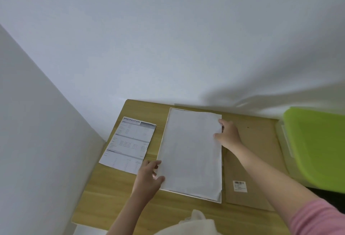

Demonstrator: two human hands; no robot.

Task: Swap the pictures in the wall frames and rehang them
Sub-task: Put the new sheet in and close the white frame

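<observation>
Two hands on white sheet [190, 152], left hand [149, 175] pinching its edge, right hand [228, 134] gripping opposite edge

- A white sheet [190, 152] is being seen lying flat, blank side up, on top of a pale frame [220, 200], whose thin cream edge is showing along the left, bottom and right sides.
- The sheet is being held slightly askew to the frame, its upper right corner overhanging.
- A printed page [128, 144] headed "SPECIFICATION" is lying flat just left of the frame, tilted.
- A brown backing board [259, 162] bearing a barcode label is lying flat at the right, partly under the frame.
</observation>
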